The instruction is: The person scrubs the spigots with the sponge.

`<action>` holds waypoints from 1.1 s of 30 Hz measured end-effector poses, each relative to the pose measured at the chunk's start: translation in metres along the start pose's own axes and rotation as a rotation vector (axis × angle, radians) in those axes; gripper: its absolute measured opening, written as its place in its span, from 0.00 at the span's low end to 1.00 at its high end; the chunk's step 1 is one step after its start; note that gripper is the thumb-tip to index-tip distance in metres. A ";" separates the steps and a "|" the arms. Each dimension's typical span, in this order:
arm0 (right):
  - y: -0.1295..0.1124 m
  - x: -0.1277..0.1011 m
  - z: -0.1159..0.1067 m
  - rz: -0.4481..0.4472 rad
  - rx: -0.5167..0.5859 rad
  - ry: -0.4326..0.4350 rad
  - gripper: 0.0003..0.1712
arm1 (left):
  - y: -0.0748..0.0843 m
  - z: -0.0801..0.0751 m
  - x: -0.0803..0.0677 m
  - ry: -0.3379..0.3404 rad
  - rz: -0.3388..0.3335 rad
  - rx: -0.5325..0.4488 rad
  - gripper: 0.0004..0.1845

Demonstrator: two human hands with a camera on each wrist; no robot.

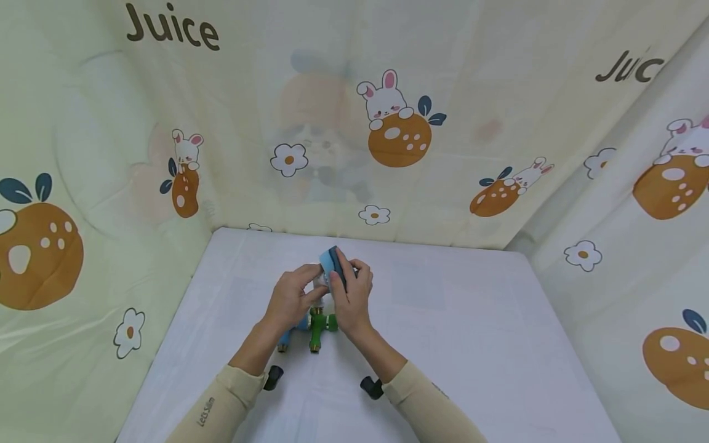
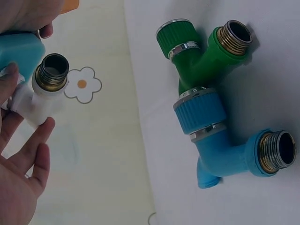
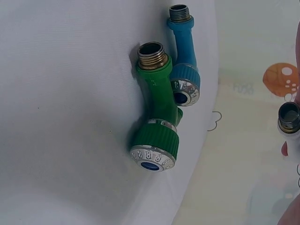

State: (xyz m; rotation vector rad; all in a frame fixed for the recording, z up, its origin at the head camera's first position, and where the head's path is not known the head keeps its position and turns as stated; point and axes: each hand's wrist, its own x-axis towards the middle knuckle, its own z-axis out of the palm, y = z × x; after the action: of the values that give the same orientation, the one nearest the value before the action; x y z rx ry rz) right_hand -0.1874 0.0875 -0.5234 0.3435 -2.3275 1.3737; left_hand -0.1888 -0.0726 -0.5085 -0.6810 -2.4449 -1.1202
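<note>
My left hand [image 1: 290,298] holds a white valve [image 2: 41,104] with a threaded metal end, its fingertips on the body. Against that valve, my right hand [image 1: 354,295] grips a two-tone blue sponge [image 1: 328,261], light on one side and dark on the other. Both hands are raised above the table, close together. Below them a green valve [image 1: 317,329] and a blue valve [image 2: 218,150] lie side by side, each with a ribbed knob and threaded metal end. In the right wrist view, only the white valve's threaded end [image 3: 289,117] shows clearly.
A white-covered table [image 1: 471,332] lies under the hands. Behind it and at both sides hang pale curtains [image 1: 244,111] printed with rabbits, oranges and flowers. Small black pieces [image 1: 372,387] sit beside both wrists.
</note>
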 end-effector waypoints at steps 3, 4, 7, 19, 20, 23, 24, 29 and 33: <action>0.000 0.000 0.000 0.007 -0.024 0.004 0.29 | 0.000 0.000 -0.001 0.010 0.025 0.020 0.21; -0.001 0.001 0.000 0.012 -0.036 0.005 0.29 | 0.000 0.000 -0.001 0.012 0.032 0.028 0.21; -0.001 0.003 -0.001 0.029 -0.070 0.008 0.29 | 0.000 0.001 -0.002 0.014 0.038 0.050 0.22; 0.006 0.006 -0.004 0.128 -0.021 0.025 0.30 | -0.003 0.005 -0.005 0.072 0.096 0.186 0.24; 0.007 0.005 -0.004 0.137 -0.003 0.031 0.30 | -0.003 0.005 -0.005 0.083 0.100 0.183 0.24; 0.008 0.002 -0.004 0.120 0.066 0.051 0.30 | -0.004 0.004 -0.004 0.106 0.082 0.166 0.24; 0.008 0.001 -0.004 0.097 0.080 0.054 0.30 | -0.004 0.004 -0.004 0.111 0.071 0.164 0.24; 0.007 -0.008 -0.001 -0.136 0.049 0.053 0.31 | -0.005 0.002 -0.004 0.117 0.005 0.177 0.22; 0.007 -0.013 -0.001 -0.342 -0.043 0.042 0.31 | -0.004 0.001 -0.004 0.110 -0.029 0.167 0.19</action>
State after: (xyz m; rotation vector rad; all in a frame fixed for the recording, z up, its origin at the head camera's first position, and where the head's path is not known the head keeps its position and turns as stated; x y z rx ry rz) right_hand -0.1785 0.0915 -0.5348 0.6577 -2.1375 1.1508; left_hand -0.1883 -0.0751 -0.5140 -0.5198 -2.4274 -0.9248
